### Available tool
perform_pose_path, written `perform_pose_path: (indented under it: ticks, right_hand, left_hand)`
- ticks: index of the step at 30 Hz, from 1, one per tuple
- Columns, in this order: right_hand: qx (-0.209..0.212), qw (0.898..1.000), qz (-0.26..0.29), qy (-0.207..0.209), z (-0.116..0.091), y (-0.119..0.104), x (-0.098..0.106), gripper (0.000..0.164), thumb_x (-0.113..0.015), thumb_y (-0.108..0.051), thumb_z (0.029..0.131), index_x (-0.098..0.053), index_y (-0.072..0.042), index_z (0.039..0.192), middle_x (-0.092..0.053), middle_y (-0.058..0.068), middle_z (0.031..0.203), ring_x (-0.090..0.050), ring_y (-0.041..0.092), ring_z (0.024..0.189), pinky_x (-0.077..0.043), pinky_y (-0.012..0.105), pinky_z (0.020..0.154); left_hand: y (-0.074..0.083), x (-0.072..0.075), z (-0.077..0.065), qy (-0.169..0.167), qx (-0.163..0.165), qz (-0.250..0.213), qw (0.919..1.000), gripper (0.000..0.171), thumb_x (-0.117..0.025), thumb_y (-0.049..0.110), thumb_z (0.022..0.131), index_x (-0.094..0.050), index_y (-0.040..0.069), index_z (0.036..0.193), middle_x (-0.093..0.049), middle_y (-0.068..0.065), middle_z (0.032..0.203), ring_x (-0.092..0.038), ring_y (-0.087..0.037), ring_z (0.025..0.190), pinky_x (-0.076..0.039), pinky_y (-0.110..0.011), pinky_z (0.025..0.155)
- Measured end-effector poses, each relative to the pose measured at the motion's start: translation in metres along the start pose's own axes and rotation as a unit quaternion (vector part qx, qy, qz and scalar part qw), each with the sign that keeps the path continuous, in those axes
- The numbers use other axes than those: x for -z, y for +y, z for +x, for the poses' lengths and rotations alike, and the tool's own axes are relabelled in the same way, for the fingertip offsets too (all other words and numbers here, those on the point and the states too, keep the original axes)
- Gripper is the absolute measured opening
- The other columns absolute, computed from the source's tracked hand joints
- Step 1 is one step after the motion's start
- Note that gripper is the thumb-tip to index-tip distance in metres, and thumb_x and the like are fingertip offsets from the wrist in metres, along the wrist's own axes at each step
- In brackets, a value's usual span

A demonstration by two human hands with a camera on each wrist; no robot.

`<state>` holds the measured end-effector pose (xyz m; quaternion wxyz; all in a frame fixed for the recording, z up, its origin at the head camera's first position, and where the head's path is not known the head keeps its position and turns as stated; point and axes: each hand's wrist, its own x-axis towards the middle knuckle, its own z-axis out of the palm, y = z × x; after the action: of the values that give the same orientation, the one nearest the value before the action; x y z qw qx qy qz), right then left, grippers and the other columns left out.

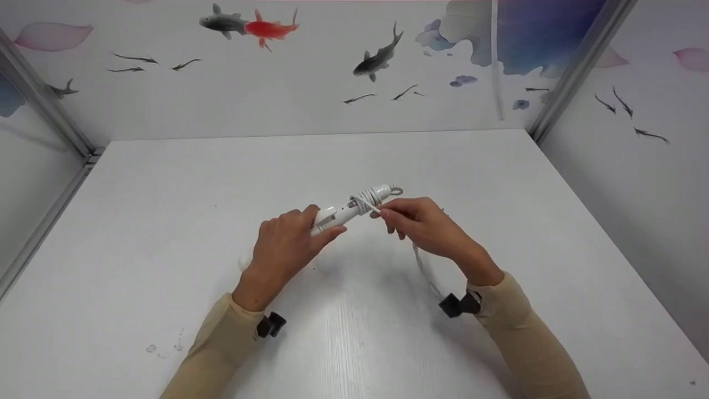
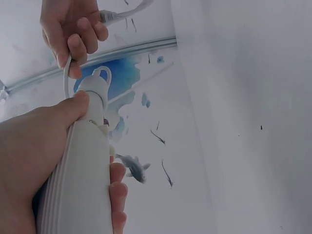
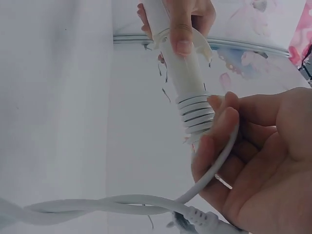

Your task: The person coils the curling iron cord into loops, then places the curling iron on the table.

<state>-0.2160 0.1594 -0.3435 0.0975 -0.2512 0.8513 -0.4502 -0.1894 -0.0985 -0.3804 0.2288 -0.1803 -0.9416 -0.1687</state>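
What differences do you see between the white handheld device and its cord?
The device is thick and straight; the cord is thin and bends, with several turns wound around the device. The left hand grips the device, while the right hand pinches the cord. Both look white.

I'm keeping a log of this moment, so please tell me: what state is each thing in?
white appliance, held, tilted
cord, several turns wound round the white appliance, some length left over
left hand, gripping the white appliance
right hand, pinching the cord
table, marked with a few small spots
sleeves, reaching down to the wrists
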Motion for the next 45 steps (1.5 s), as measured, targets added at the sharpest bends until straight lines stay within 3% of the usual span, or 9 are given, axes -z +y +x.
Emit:
perform_pose_path:
  ticks: [8,12,16,19,23,29,35,40,45]
  right_hand:
    - [-0.035,0.991,-0.089,-0.097,0.009,-0.024,0.017,0.023,-0.053,-0.017,0.104,-0.073,-0.008,0.111,-0.068,0.005,0.083,-0.064,0.016,0.080,-0.051,0.033,0.081]
    - [-0.050,0.980,-0.137,-0.136,0.014,-0.047,0.027,0.021,-0.055,-0.019,0.103,-0.074,-0.011,0.108,-0.069,0.004,0.080,-0.062,0.014,0.076,-0.050,0.031,0.076]
    - [-0.039,0.971,-0.176,-0.158,0.018,-0.066,0.033,0.020,-0.056,-0.020,0.103,-0.074,-0.011,0.099,-0.065,0.002,0.073,-0.059,0.016,0.070,-0.049,0.030,0.070]
    - [-0.030,0.970,-0.186,-0.152,0.020,-0.073,0.034,0.021,-0.056,-0.019,0.103,-0.074,-0.011,0.097,-0.065,0.003,0.073,-0.059,0.016,0.069,-0.049,0.031,0.069]
    - [-0.041,0.974,-0.194,-0.113,0.021,-0.075,0.032,0.020,-0.060,-0.020,0.101,-0.077,-0.012,0.103,-0.072,0.004,0.079,-0.063,0.014,0.073,-0.048,0.029,0.070]
    - [-0.015,0.973,-0.229,-0.023,0.017,-0.081,0.025,0.018,-0.063,-0.019,0.099,-0.079,-0.013,0.104,-0.072,0.003,0.077,-0.046,0.014,0.061,-0.039,0.029,0.059]
    - [0.017,0.983,-0.181,0.003,0.019,-0.079,0.019,0.017,-0.063,-0.017,0.099,-0.079,-0.012,0.095,-0.069,0.004,0.073,-0.058,0.014,0.065,-0.046,0.029,0.062]
    - [0.010,0.992,-0.110,-0.062,0.027,-0.063,0.020,0.017,-0.063,-0.021,0.099,-0.077,-0.011,0.097,-0.067,0.003,0.071,-0.066,0.020,0.070,-0.052,0.030,0.071]
    - [-0.016,0.990,-0.056,-0.126,0.031,-0.051,0.021,0.020,-0.062,-0.025,0.100,-0.076,-0.010,0.101,-0.063,0.000,0.069,-0.067,0.022,0.070,-0.055,0.031,0.072]
  left_hand:
    - [0.003,0.005,0.002,0.047,-0.010,-0.002,0.9988,0.048,-0.074,0.049,0.087,-0.069,0.003,0.099,-0.063,-0.010,0.066,-0.050,-0.016,0.051,-0.047,-0.032,0.046]
    - [0.003,0.012,0.003,0.085,-0.016,-0.008,0.9962,0.049,-0.074,0.050,0.086,-0.069,0.003,0.099,-0.064,-0.011,0.067,-0.051,-0.017,0.050,-0.047,-0.033,0.045]
    - [0.005,0.019,0.004,0.109,-0.016,-0.019,0.9937,0.051,-0.074,0.051,0.087,-0.070,0.002,0.099,-0.067,-0.013,0.070,-0.055,-0.018,0.053,-0.050,-0.034,0.047]
    - [0.006,0.023,0.004,0.113,-0.006,-0.022,0.9934,0.051,-0.074,0.050,0.087,-0.070,0.001,0.101,-0.069,-0.014,0.074,-0.059,-0.021,0.056,-0.053,-0.035,0.050]
    - [0.005,0.025,0.004,0.118,-0.001,-0.021,0.9928,0.049,-0.075,0.048,0.086,-0.070,0.002,0.101,-0.070,-0.014,0.076,-0.060,-0.021,0.057,-0.054,-0.036,0.051]
    - [0.003,0.027,0.005,0.148,0.001,-0.037,0.9884,0.048,-0.078,0.047,0.085,-0.069,0.001,0.098,-0.067,-0.013,0.072,-0.058,-0.020,0.055,-0.052,-0.037,0.049]
    - [0.001,0.032,0.006,0.164,0.006,-0.045,0.9854,0.049,-0.077,0.047,0.085,-0.070,0.001,0.098,-0.066,-0.013,0.071,-0.057,-0.021,0.056,-0.052,-0.037,0.049]
    - [0.001,0.032,0.005,0.155,0.009,-0.055,0.9864,0.046,-0.078,0.045,0.085,-0.070,0.002,0.098,-0.065,-0.012,0.070,-0.057,-0.021,0.056,-0.052,-0.037,0.050]
    - [0.003,0.031,0.005,0.141,0.008,-0.063,0.9879,0.046,-0.077,0.045,0.086,-0.070,0.002,0.100,-0.066,-0.012,0.072,-0.057,-0.020,0.057,-0.052,-0.036,0.051]
